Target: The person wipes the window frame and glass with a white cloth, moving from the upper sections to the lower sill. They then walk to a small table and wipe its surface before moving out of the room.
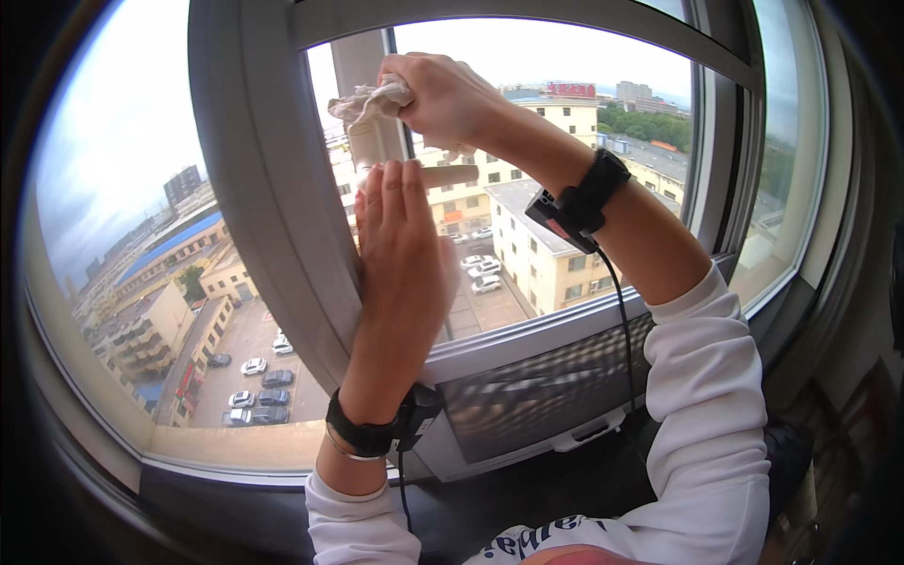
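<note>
My right hand (448, 92) is closed around a crumpled off-white cloth or tissue (374, 100), held against the upper part of a pale window-frame upright (371, 145). Just below it, my left hand (406, 240) reaches up with its back to me and its fingers straight and close together. Those fingers lie over the inner end of a beige lever-like window handle (452, 175), which sticks out to the right. The left palm is hidden, so its grip does not show. A broad grey window post (247, 176) runs beside the left hand.
Black devices with cables are strapped to both wrists. A framed mesh panel (544, 392) with a white handle (590, 432) sits under the opening, above a dark ledge (494, 505). Glass panes (92, 247) flank the post. Far below are buildings and parked cars (272, 395).
</note>
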Motion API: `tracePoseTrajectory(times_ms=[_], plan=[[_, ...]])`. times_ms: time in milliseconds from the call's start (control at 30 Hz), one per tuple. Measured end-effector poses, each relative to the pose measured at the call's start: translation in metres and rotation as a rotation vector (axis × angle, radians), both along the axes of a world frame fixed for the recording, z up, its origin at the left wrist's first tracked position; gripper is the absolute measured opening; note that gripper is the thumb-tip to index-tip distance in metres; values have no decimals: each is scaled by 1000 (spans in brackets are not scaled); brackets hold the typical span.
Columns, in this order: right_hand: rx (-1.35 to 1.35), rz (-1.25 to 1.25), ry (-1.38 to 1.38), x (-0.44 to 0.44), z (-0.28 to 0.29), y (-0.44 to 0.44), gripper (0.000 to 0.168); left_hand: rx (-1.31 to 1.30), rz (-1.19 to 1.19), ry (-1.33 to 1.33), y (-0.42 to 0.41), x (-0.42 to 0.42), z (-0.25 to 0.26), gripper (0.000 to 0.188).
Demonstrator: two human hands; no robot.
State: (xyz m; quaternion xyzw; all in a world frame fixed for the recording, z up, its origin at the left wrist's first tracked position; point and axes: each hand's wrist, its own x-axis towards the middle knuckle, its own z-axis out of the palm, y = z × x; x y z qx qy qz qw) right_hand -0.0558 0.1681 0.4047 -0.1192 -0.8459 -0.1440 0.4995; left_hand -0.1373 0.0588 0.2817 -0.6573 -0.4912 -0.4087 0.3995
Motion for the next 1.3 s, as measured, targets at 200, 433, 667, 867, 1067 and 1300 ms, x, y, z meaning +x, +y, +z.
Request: tracePoseTrajectory(times_ms=[200,433,667,867,1067,1300], plan=[[-230,-275,-408,63,-30,-51,19,52,100,-29,22,-10,-10,64],[60,-554,-586,45,-54,-62,23,-93,70,-119,70,-55,5,43],[75,-712,-467,41,-64,-51,16,149,200,287,76,-48,15,40],[-41,-628,-399,39,-74,-55,16,64,62,117,24,-4,9,26],[-12,-495,-292,35,-67,-56,21,-30,199,109,-8,-1,29,23],[-192,-161,-113,131,-82,-100,25,7,177,171,-18,-13,8,43]])
